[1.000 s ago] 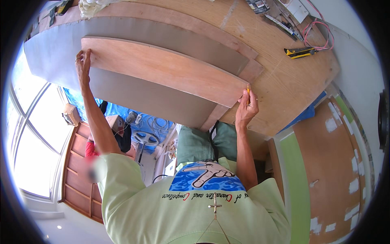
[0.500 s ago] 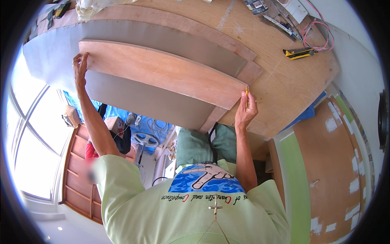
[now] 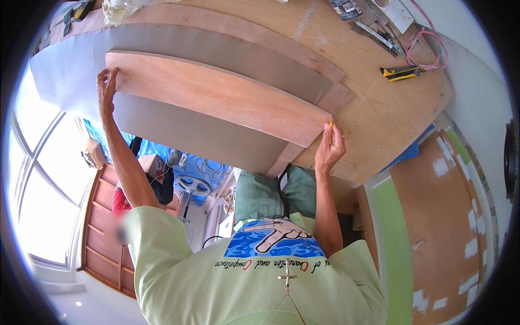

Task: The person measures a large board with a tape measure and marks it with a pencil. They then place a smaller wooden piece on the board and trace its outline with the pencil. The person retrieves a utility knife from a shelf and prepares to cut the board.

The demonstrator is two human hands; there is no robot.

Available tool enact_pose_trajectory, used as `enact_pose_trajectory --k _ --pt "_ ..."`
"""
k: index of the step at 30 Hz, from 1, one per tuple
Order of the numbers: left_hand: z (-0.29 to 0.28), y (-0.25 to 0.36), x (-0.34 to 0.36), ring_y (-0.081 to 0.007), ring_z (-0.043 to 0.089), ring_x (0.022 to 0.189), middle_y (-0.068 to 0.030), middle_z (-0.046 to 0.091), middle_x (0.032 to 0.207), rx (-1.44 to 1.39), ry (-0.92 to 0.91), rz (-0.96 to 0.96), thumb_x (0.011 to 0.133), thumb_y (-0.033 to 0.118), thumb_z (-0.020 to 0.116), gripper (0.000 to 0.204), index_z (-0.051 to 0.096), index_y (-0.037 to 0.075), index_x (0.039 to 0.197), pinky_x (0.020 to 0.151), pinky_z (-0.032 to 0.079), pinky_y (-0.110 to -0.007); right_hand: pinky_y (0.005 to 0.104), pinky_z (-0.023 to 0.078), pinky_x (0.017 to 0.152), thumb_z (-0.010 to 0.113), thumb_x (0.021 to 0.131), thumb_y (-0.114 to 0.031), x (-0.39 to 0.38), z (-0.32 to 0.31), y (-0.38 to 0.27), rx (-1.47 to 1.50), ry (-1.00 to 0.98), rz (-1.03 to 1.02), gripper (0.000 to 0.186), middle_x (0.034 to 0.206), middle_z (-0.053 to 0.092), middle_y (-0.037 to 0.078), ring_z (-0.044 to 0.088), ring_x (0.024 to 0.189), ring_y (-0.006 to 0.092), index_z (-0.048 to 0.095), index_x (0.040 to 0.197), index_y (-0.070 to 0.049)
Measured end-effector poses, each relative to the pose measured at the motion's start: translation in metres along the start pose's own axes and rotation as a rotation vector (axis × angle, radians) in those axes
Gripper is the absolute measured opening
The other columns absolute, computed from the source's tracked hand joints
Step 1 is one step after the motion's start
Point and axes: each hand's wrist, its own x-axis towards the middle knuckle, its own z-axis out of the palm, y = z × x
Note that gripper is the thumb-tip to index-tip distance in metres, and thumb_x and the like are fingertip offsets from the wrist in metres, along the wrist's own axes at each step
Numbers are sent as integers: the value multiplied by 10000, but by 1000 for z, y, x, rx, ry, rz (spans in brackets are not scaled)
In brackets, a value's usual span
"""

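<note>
A long pale plywood strip [image 3: 216,89] lies across a grey sheet [image 3: 195,122], which rests on larger plywood pieces. My left hand [image 3: 107,92] grips the strip's left end, fingertips at its edge and thumb side toward the board. At the opposite end, my right hand [image 3: 331,146] is closed on a slim yellow pencil [image 3: 331,122], held upright against the strip's right corner.
The plywood worktable [image 3: 384,119] carries a yellow utility knife [image 3: 400,72], pink cord [image 3: 425,57], assorted tools [image 3: 374,38] and white bundled material [image 3: 130,8]. Behind at lower left, another person in red [image 3: 120,197] is near blue floor sheeting [image 3: 208,165]. A window stands left.
The strip and both my hands have shifted slightly, a little toward me compared with a second ago; the left end also moved a touch leftward. Both grips look the same.
</note>
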Motion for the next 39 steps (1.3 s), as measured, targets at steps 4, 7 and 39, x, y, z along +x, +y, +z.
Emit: enact_pose_trajectory --k 4,7,39 --pt "0 2 -1 -381 565 1201 -241 519 1372 0 -5 -11 827 639 655 837 491 51 1399 944 505 -471 307 513 728 657 963 -116 1 1 0 -21 8 1 201 908 699 91 634 811 159 709 1111 10" --pt "0 1 -2 -387 566 1201 -244 519 1376 2 2 9 826 644 654 842 491 49 1399 948 505 -478 300 519 737 657 962 -105 1 0 -1 -30 4 1 199 911 699 100 642 827 158 704 1103 26" --pt "0 6 -10 -363 586 1183 -253 526 1338 0 71 -11 811 514 721 774 529 -16 1341 919 545 -425 343 531 736 621 988 -131 2 1 -3 -126 -26 -91 262 981 710 171 664 834 235 676 1163 56"
